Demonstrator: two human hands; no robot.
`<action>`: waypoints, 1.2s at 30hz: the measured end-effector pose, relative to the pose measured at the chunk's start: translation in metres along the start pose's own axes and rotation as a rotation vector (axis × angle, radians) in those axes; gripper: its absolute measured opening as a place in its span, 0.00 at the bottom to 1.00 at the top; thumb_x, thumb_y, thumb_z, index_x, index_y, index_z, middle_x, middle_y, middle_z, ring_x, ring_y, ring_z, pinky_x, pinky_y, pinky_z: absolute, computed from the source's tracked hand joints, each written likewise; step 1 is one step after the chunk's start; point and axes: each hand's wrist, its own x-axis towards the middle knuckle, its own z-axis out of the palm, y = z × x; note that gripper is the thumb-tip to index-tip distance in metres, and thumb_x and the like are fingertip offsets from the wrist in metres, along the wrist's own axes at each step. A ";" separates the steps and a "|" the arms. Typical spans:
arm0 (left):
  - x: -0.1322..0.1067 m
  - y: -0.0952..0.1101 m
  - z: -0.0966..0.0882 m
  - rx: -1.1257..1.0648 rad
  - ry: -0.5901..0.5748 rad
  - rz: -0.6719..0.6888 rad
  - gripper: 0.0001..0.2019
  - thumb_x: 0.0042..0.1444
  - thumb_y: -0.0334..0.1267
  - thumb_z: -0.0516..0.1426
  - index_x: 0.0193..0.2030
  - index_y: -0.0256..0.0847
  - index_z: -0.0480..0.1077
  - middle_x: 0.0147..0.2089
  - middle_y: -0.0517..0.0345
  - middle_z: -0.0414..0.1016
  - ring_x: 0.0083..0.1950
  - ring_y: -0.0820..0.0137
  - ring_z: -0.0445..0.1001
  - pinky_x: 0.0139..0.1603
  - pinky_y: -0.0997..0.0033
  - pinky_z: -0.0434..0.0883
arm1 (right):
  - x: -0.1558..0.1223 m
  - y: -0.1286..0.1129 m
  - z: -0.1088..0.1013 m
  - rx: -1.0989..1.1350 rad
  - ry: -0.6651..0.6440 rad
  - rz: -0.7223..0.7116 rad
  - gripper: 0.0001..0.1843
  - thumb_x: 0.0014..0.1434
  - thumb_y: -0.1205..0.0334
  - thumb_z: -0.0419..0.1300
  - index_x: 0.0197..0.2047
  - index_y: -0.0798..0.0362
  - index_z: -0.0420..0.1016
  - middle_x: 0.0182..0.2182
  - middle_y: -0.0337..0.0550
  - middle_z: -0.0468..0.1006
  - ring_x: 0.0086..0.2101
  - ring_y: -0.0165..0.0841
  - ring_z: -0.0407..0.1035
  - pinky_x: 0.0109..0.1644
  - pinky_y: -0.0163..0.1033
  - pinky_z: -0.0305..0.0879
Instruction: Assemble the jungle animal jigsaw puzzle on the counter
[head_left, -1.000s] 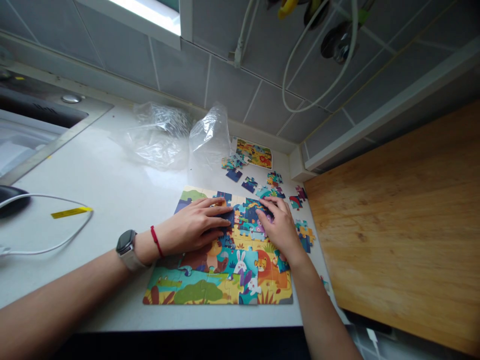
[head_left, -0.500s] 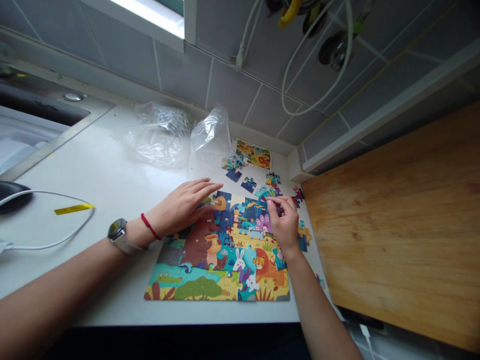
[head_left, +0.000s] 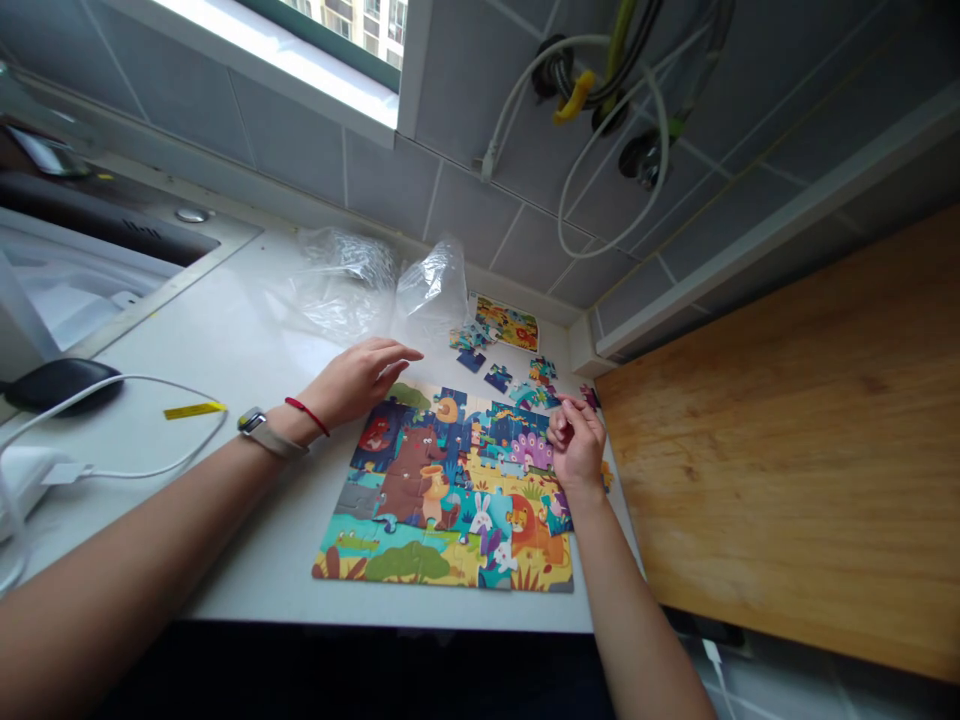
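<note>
A colourful animal jigsaw puzzle (head_left: 442, 500) lies on the white countertop (head_left: 225, 340), mostly put together. My left hand (head_left: 356, 380) hovers over the puzzle's top left corner with its fingers stretched out and holds nothing. My right hand (head_left: 576, 440) is at the puzzle's right edge, fingers curled in a loose pinch; whether a piece is in them I cannot make out. Several loose puzzle pieces (head_left: 499, 378) lie just beyond the puzzle's top edge. A small reference picture card (head_left: 510, 323) leans against the tiled wall.
Crumpled clear plastic bags (head_left: 360, 285) sit behind the puzzle. A wooden board (head_left: 787, 450) fills the right side. A sink (head_left: 82, 270) is at the far left, with a black object (head_left: 64, 380), a white cable (head_left: 142, 385) and a yellow tag (head_left: 193, 410). Hoses (head_left: 600, 130) hang on the wall.
My left hand has lifted off the puzzle's middle and moved up and left. My right hand has drawn back from the puzzle to its right edge and curled. The camera has tilted up.
</note>
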 end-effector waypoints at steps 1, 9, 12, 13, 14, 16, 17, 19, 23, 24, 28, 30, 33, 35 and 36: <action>0.000 -0.001 0.000 -0.006 0.007 -0.004 0.16 0.71 0.39 0.51 0.56 0.42 0.78 0.50 0.48 0.83 0.50 0.61 0.80 0.53 0.55 0.78 | 0.001 -0.003 -0.001 0.021 0.002 -0.002 0.16 0.50 0.51 0.70 0.38 0.51 0.76 0.18 0.26 0.61 0.17 0.22 0.49 0.18 0.29 0.41; 0.002 -0.006 0.004 -0.101 0.054 -0.053 0.15 0.66 0.35 0.52 0.50 0.43 0.80 0.48 0.52 0.84 0.48 0.64 0.81 0.53 0.59 0.78 | -0.020 -0.018 -0.015 -0.045 0.229 -0.216 0.17 0.54 0.48 0.69 0.37 0.52 0.75 0.18 0.27 0.64 0.17 0.22 0.52 0.19 0.29 0.44; 0.003 0.002 0.002 -0.139 0.062 -0.025 0.15 0.67 0.39 0.53 0.49 0.43 0.81 0.48 0.52 0.85 0.46 0.64 0.82 0.51 0.62 0.78 | -0.045 -0.027 -0.027 -0.164 0.263 -0.231 0.19 0.56 0.46 0.69 0.39 0.53 0.78 0.19 0.29 0.66 0.17 0.23 0.55 0.20 0.30 0.49; 0.003 0.005 0.001 -0.146 0.065 -0.011 0.15 0.67 0.40 0.53 0.49 0.43 0.81 0.47 0.52 0.85 0.46 0.64 0.82 0.51 0.62 0.78 | -0.055 -0.031 -0.032 -0.235 0.248 -0.230 0.19 0.57 0.45 0.69 0.40 0.53 0.79 0.20 0.30 0.67 0.18 0.24 0.57 0.20 0.30 0.51; 0.002 0.009 0.000 -0.151 0.067 0.002 0.15 0.68 0.41 0.52 0.48 0.43 0.81 0.47 0.51 0.85 0.45 0.64 0.82 0.50 0.63 0.78 | -0.065 -0.035 -0.037 -0.328 0.215 -0.227 0.19 0.58 0.45 0.68 0.40 0.54 0.80 0.21 0.32 0.70 0.19 0.25 0.59 0.21 0.31 0.55; 0.002 0.016 -0.001 -0.156 0.059 0.017 0.15 0.69 0.42 0.52 0.47 0.43 0.81 0.46 0.51 0.85 0.44 0.65 0.82 0.49 0.64 0.78 | -0.085 -0.042 -0.047 -0.571 0.097 -0.225 0.19 0.60 0.45 0.67 0.40 0.53 0.83 0.25 0.39 0.76 0.23 0.30 0.67 0.26 0.35 0.64; 0.001 0.019 -0.001 -0.156 0.048 0.020 0.15 0.69 0.42 0.52 0.47 0.43 0.81 0.46 0.52 0.85 0.44 0.65 0.82 0.48 0.65 0.78 | -0.094 -0.046 -0.052 -0.707 0.020 -0.223 0.18 0.61 0.45 0.66 0.41 0.53 0.84 0.29 0.42 0.79 0.26 0.33 0.71 0.29 0.37 0.68; 0.000 0.023 0.000 -0.152 0.018 0.025 0.15 0.69 0.41 0.51 0.48 0.43 0.80 0.46 0.52 0.85 0.43 0.65 0.82 0.47 0.65 0.77 | -0.110 -0.049 -0.061 -0.956 -0.111 -0.212 0.18 0.61 0.47 0.66 0.45 0.52 0.85 0.36 0.46 0.82 0.31 0.36 0.74 0.35 0.42 0.73; -0.002 0.031 0.003 -0.169 -0.014 0.050 0.15 0.69 0.40 0.51 0.49 0.43 0.80 0.46 0.51 0.85 0.44 0.63 0.82 0.47 0.64 0.78 | -0.131 -0.044 -0.070 -1.230 -0.173 -0.150 0.28 0.57 0.49 0.68 0.59 0.49 0.80 0.48 0.49 0.81 0.35 0.39 0.77 0.42 0.47 0.77; -0.003 0.032 0.004 -0.179 -0.015 0.060 0.15 0.69 0.40 0.51 0.49 0.44 0.80 0.47 0.52 0.85 0.44 0.63 0.82 0.47 0.64 0.77 | -0.134 -0.040 -0.071 -1.260 -0.162 -0.137 0.30 0.57 0.49 0.68 0.61 0.49 0.79 0.50 0.50 0.80 0.36 0.39 0.77 0.44 0.47 0.77; -0.006 0.039 0.009 -0.213 -0.039 0.097 0.15 0.70 0.42 0.51 0.49 0.44 0.79 0.48 0.52 0.85 0.45 0.64 0.83 0.48 0.64 0.77 | -0.139 -0.025 -0.067 -1.269 -0.073 -0.120 0.31 0.58 0.46 0.66 0.61 0.53 0.79 0.50 0.52 0.78 0.36 0.39 0.77 0.45 0.48 0.78; -0.007 0.041 0.011 -0.220 -0.054 0.103 0.16 0.70 0.43 0.51 0.49 0.43 0.79 0.48 0.52 0.85 0.46 0.63 0.83 0.48 0.64 0.77 | -0.138 -0.019 -0.066 -1.206 -0.008 -0.127 0.31 0.56 0.45 0.67 0.59 0.54 0.80 0.47 0.51 0.77 0.34 0.37 0.75 0.44 0.46 0.78; -0.007 0.042 0.013 -0.242 -0.059 0.115 0.16 0.70 0.43 0.51 0.48 0.42 0.79 0.47 0.51 0.85 0.46 0.62 0.83 0.48 0.63 0.77 | -0.138 -0.008 -0.068 -1.087 0.073 -0.127 0.32 0.51 0.44 0.71 0.54 0.55 0.83 0.44 0.48 0.77 0.33 0.35 0.74 0.43 0.44 0.78; -0.007 0.042 0.014 -0.264 -0.043 0.118 0.16 0.69 0.43 0.51 0.47 0.42 0.80 0.46 0.51 0.85 0.45 0.62 0.83 0.48 0.63 0.78 | -0.141 -0.001 -0.069 -1.017 0.126 -0.149 0.32 0.50 0.43 0.72 0.52 0.56 0.84 0.42 0.48 0.77 0.34 0.36 0.74 0.44 0.44 0.78; -0.006 0.042 0.014 -0.273 -0.030 0.116 0.16 0.68 0.43 0.51 0.47 0.42 0.80 0.45 0.51 0.86 0.44 0.61 0.84 0.48 0.63 0.78 | -0.143 0.002 -0.070 -0.986 0.157 -0.177 0.31 0.50 0.43 0.72 0.51 0.55 0.84 0.43 0.49 0.77 0.35 0.36 0.73 0.44 0.44 0.78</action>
